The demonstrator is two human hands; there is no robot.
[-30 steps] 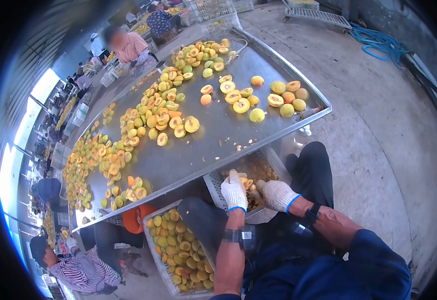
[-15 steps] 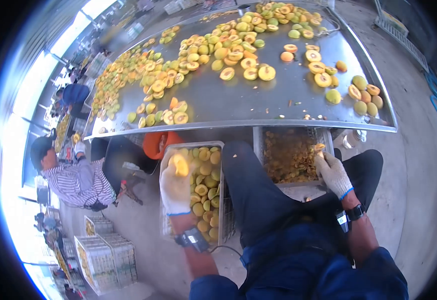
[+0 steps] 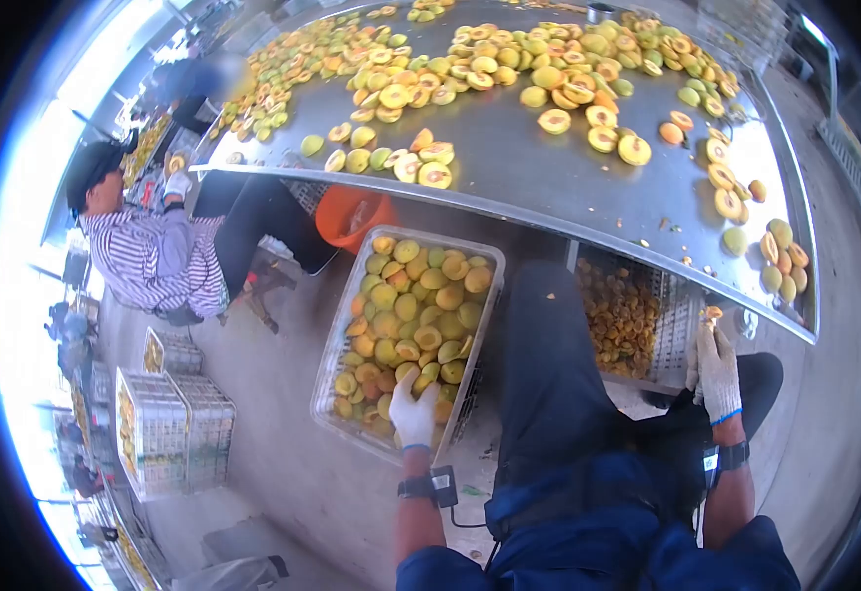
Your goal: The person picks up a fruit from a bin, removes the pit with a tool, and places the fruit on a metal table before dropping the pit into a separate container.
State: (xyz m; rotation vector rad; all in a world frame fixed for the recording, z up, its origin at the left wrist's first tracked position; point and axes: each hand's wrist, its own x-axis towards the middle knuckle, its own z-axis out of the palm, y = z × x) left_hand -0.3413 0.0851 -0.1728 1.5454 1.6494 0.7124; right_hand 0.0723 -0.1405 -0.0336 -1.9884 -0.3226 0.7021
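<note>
My left hand point(image 3: 414, 412), in a white knit glove, reaches down into a pale plastic crate point(image 3: 330, 366) filled with yellow-green peaches point(image 3: 403, 305). Its thumb and fingers are apart and touch the fruit near the crate's front edge. Over by my right knee, my gloved right hand point(image 3: 716, 372) is closed with its fingers pointing up. At the fingertips it pinches a small orange-brown piece, which looks like a peach pit point(image 3: 711, 313) with flesh on it. Beside that hand, under the table, stands a grey crate point(image 3: 674, 313) holding brown pits and scraps point(image 3: 619, 320).
A metal table point(image 3: 519, 148) spans the view ahead, bearing many halved and whole peaches point(image 3: 489, 69). An orange bucket point(image 3: 353, 217) stands behind the peach crate. To the left sits a co-worker in a striped top point(image 3: 150, 261). Stacked crates point(image 3: 176, 428) stand on the floor at lower left.
My left hand has lowered to the fruit in the crate, and the yellow peach piece it held up is no longer seen in it. My right hand still pinches its small piece. The view has turned left.
</note>
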